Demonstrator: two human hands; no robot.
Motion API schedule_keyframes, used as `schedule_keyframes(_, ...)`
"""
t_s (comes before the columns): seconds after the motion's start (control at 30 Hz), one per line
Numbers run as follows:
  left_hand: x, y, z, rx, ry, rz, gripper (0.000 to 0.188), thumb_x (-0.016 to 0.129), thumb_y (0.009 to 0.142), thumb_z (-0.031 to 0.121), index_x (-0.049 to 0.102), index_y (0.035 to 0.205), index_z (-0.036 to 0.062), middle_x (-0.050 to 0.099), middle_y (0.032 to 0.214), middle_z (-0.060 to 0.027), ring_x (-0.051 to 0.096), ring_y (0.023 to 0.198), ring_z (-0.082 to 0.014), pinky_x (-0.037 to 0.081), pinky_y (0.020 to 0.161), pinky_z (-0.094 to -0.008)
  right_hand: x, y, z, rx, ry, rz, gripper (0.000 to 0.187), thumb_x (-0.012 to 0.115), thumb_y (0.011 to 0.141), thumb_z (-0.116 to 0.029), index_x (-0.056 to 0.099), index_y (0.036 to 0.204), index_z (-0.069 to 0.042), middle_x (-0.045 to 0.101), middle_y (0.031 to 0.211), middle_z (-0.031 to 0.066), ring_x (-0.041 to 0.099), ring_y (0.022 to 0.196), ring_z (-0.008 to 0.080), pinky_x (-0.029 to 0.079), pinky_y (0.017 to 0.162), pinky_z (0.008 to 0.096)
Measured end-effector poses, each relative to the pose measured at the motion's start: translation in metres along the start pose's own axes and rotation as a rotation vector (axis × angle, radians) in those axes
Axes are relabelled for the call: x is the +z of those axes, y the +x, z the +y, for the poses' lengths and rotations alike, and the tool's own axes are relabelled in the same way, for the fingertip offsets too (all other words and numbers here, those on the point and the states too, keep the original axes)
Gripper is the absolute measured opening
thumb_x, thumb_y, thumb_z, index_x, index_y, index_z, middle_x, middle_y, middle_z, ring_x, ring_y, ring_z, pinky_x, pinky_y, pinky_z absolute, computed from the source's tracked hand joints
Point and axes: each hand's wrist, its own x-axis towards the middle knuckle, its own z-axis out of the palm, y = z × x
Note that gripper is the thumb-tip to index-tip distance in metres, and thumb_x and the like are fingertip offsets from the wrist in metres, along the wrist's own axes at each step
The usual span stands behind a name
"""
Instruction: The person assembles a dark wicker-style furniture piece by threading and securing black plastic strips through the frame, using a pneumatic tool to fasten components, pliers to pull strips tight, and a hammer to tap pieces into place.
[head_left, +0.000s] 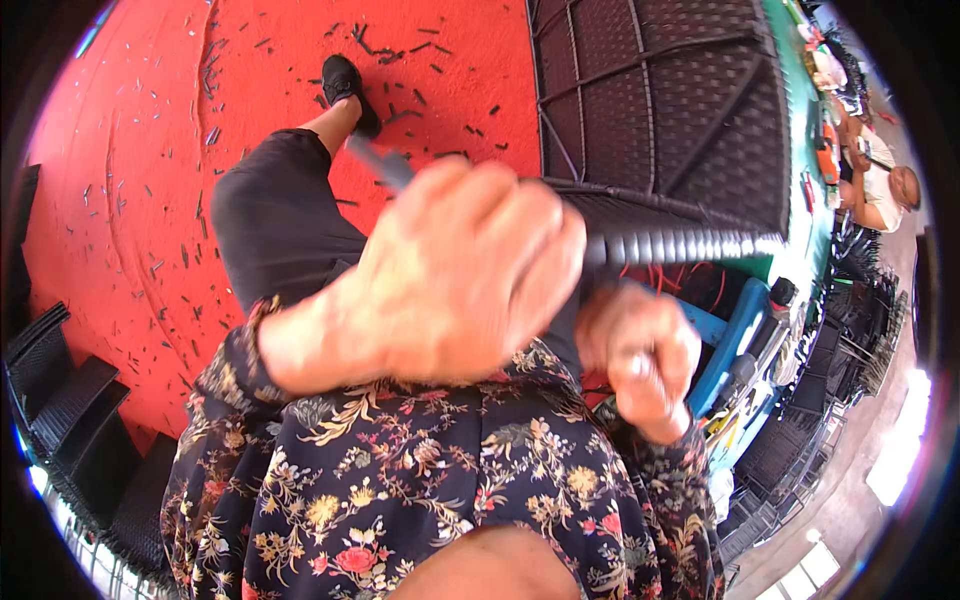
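Note:
My left hand (455, 270) is raised in front of my lap, closed in a fist and blurred by motion. A dark grey, bar-like piece (385, 165) sticks out past its knuckles; its kind is too smeared to tell. Just right of this fist runs the wrapped, ribbed edge (690, 247) of a dark woven wicker panel (670, 110), braced by thin metal rods. Whether the fist touches that edge is hidden. Lower and to the right, my right hand (640, 350) has its fingers curled together, also blurred. Anything between them cannot be made out.
Short dark scraps (405, 115) litter the red floor covering (270, 90). A blue tray (735, 345) with tools stands at my right. Black woven seats (75, 410) line the left. Another person (880, 190) sits at the far right beside piled dark frames.

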Motion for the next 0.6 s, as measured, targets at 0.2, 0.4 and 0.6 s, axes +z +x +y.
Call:
schedule_keyframes(0.2, -0.006, -0.017, 0.038, 0.159, -0.367, -0.183, 0.038, 0.066, 0.08, 0.018, 0.058, 0.105, -0.0102, 0.051, 0.073, -0.0063, 0.049, 0.055, -0.014, 0.038, 0.042, -0.0248, -0.001, -0.074, -0.02, 0.395, 0.411, 0.075, 0.02, 0.074, 0.081, -0.018, 0.062, 0.077, -0.002, 0.062, 0.068, 0.0077, 0.063, 0.067, 0.023, 0.051, 0.068, 0.0364)
schedule_keyframes(0.4, 0.004, -0.007, 0.034, 0.161, -0.338, -0.125, 0.035, 0.063, 0.08, 0.017, 0.059, 0.103, -0.0088, 0.05, 0.072, -0.0057, 0.047, 0.054, -0.0131, 0.038, 0.042, -0.0238, -0.001, -0.075, -0.028, 0.515, 0.646, 0.195, 0.029, 0.067, 0.087, -0.022, 0.059, 0.072, 0.002, 0.059, 0.067, 0.0092, 0.056, 0.063, 0.0213, 0.045, 0.066, 0.0338)
schedule_keyframes(0.6, 0.008, -0.008, 0.034, 0.161, -0.337, -0.142, 0.034, 0.064, 0.077, 0.016, 0.059, 0.101, -0.0082, 0.049, 0.072, -0.006, 0.047, 0.055, -0.0148, 0.039, 0.042, -0.0249, 0.005, -0.07, -0.025, 0.352, 0.609, 0.254, 0.03, 0.067, 0.088, -0.021, 0.054, 0.07, 0.0, 0.055, 0.062, 0.0081, 0.051, 0.055, 0.0191, 0.041, 0.055, 0.0324)
